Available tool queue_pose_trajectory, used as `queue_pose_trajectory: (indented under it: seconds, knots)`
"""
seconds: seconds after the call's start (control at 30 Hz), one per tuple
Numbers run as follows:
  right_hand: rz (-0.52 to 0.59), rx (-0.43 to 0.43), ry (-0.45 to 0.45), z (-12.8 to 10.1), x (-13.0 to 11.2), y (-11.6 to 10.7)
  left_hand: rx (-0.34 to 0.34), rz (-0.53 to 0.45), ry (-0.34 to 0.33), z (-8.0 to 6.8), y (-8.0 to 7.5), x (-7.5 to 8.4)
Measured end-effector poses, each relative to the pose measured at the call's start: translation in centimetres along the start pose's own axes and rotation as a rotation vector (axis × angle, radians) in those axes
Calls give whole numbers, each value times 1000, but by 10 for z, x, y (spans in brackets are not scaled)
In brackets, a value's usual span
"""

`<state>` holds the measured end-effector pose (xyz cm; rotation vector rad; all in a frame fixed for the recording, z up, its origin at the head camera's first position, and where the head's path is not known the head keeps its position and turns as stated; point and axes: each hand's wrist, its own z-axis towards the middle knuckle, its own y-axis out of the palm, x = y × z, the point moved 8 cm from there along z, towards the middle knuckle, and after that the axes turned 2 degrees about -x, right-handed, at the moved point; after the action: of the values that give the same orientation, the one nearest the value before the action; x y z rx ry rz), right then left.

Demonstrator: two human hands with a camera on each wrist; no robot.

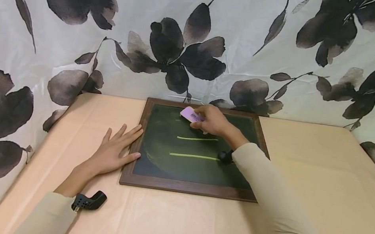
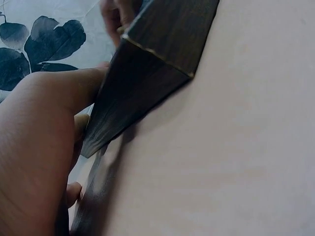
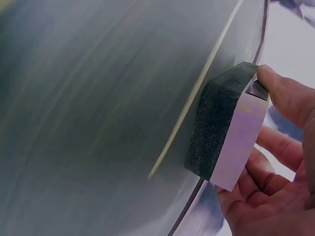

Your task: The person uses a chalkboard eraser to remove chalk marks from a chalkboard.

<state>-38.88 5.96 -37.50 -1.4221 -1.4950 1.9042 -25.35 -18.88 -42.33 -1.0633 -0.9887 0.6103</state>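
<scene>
A dark green chalkboard (image 1: 166,162) in a brown wooden frame (image 1: 188,187) lies flat on the table. Two yellow chalk lines (image 1: 194,156) cross its middle. My right hand (image 1: 210,121) grips a pink board eraser (image 1: 192,115) near the board's far edge; its dark felt pad (image 3: 211,128) rests against the board surface (image 3: 98,108). My left hand (image 1: 114,150) lies flat with straight fingers on the table, fingertips touching the frame's left side (image 2: 142,83).
The table (image 1: 307,189) wears a peach cloth. A white curtain with dark flowers (image 1: 182,48) hangs close behind and to the left. Black wrist-camera mounts (image 1: 89,201) show at both sleeves.
</scene>
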Motion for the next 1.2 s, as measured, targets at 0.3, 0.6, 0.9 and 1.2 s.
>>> queue_pose_trajectory:
  seconds: [0.3,0.6,0.9,1.2]
  knots:
    - [-32,60,69,-51,71,-41,7,0,-2,0,0,-2]
    - [-43,155,161,-81,102,-55,2,0,-6,-3,-1,-5]
    - [85,237,279,-80,106,-49,-27,6,-38,-3,-4,-7]
    - [79,192,272,-62,88,-41,6,-13,-14,0,-5,-2]
